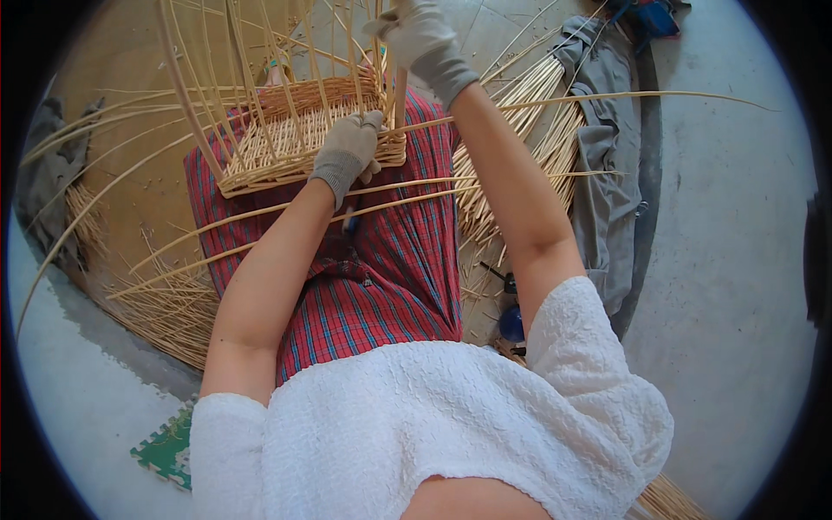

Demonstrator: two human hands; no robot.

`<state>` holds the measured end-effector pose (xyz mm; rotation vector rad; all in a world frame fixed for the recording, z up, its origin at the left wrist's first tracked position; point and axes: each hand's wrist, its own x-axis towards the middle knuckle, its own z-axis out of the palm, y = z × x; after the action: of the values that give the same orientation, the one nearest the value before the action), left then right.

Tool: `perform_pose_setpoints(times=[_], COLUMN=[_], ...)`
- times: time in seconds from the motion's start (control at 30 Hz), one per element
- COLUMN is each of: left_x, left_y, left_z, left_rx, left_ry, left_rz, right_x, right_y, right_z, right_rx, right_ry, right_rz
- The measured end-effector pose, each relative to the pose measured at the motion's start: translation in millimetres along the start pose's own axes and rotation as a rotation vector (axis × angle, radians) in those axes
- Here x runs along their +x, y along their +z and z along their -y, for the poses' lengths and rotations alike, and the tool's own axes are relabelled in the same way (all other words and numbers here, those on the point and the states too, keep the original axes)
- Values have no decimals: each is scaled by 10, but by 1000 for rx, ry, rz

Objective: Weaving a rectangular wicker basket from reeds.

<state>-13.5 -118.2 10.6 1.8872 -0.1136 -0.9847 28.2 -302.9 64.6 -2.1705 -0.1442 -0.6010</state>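
A half-woven rectangular wicker basket (286, 130) lies tilted across my lap, its tall uprights standing from the edges. My left hand (347, 149), in a light grey work glove, is closed on the basket's near woven edge by the right corner. Above that corner my gloved right hand (420, 43) is raised, its fingers curled at the top of a thick upright rod (400, 97); the fingertips are partly cut off by the picture's edge. Long pale canes (598, 102) stick out sideways from the basket, and two more canes (399, 186) cross below my left hand.
A red plaid cloth (381, 312) covers my lap. Bundled canes (542, 130) lie on grey cloth (598, 173) at right; more canes (169, 316) lie at left. A blue round object (511, 324) sits by my right side. A green foam mat (165, 451) lies at lower left.
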Motion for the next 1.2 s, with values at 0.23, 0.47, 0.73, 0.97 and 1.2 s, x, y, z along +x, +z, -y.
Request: perform_pose_setpoints(times=[0.23, 0.47, 0.73, 0.97, 1.2], left_x=[-168, -900, -525, -323, -169], left_y=[119, -630, -920, -857, -883], left_z=[-152, 313, 243, 30, 81], left_rx=[65, 1064, 1064, 1244, 1224], left_ry=[18, 939, 859, 756, 788], left_rz=[46, -720, -618, -766, -920], right_x=[-605, -1606, -1335, -1049, -909], right_y=[-729, -219, 559, 587, 621], right_z=[-500, 619, 605, 540, 495], right_rx=[-658, -738, -864, -1049, -999], right_ry=[942, -86, 78, 53, 47], right_rz=[749, -115, 7, -130, -134])
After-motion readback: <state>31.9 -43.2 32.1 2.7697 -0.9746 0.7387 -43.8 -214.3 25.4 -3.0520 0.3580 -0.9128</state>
